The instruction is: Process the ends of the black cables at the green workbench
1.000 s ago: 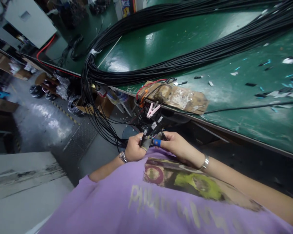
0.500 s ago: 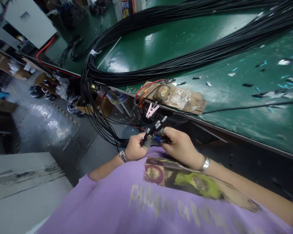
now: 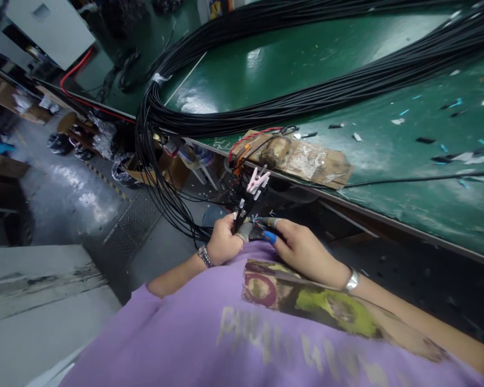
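Observation:
My left hand (image 3: 225, 241) is closed around black cables (image 3: 242, 215) that carry small white tags. From its grip, thin stripped wire ends (image 3: 255, 219) fan out toward the right. My right hand (image 3: 306, 248) is just right of those ends, its blue-covered thumb and grey-covered index finger apart. I see nothing between them, though the index tip is close to the wires and I cannot tell if it touches. A pink clothespin (image 3: 257, 181) is beyond the cables, near the bench edge.
A long bundle of black cables (image 3: 234, 122) lies on the green bench (image 3: 242, 80) and hangs over its edge at left. A taped wooden block (image 3: 306, 158) with red and orange wires sits at the edge. Scraps (image 3: 425, 140) litter the right side. A blue stool (image 3: 213, 215) stands below.
My right thumb and index finger have spread apart, and the right hand has shifted slightly away from the left. The wire ends now show fanned out. The view has moved a little.

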A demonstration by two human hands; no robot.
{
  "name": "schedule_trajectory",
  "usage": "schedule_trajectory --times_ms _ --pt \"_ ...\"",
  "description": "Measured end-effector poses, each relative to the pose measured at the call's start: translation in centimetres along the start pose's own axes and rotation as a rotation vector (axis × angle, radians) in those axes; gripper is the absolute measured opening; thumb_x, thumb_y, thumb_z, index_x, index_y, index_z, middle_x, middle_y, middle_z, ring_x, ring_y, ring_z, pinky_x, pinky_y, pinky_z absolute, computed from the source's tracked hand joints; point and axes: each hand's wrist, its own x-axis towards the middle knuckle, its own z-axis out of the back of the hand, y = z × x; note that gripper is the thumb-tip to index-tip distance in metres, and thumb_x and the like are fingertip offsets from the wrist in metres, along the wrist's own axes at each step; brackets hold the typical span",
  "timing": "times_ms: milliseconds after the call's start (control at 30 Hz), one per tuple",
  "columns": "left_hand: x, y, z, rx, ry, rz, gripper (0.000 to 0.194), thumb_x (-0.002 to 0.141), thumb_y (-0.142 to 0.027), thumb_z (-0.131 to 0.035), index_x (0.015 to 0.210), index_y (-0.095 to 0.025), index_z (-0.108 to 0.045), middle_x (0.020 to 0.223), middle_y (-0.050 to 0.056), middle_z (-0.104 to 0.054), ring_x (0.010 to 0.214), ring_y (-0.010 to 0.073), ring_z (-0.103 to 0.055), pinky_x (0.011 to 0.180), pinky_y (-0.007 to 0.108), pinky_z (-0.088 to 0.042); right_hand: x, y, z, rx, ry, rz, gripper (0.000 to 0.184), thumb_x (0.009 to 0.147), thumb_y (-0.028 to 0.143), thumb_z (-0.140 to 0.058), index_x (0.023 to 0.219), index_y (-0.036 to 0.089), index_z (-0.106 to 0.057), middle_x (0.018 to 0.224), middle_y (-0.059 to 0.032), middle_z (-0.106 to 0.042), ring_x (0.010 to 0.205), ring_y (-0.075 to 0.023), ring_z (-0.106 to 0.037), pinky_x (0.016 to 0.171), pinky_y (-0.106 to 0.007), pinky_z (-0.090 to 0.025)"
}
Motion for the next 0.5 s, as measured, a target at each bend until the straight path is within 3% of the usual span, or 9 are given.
schedule_trajectory --times_ms 167,500 --pt "-0.01 0.30 0.07 0.026 0.008 -0.026 0.017 0.070 -0.026 -0.065 0.066 -0.016 -0.051 0.046 -0.006 -0.050 0.034 0.0052 -0.041 0.036 0.017 -0.031 0.29 0.19 0.00 -0.001 0.004 -0.030 0.014 0.083 0.019 -0.044 0.076 0.019 -0.056 0.071 -0.0057 -0.064 0.063 -0.0185 -0.060 0.058 -0.028 -0.045" --pt "0.02 0.86 0.05 0.156 -0.016 -0.244 0.010 0.071 -0.019 -0.056 0.063 -0.017 -0.050 0.051 -0.004 -0.051 0.050 0.0080 -0.045 0.050 0.020 -0.038 0.37 0.47 0.07 0.070 0.042 -0.102 0.014 0.083 0.021 -0.046 0.072 0.020 -0.055 0.068 -0.0048 -0.064 0.060 -0.0176 -0.059 0.055 -0.027 -0.043"
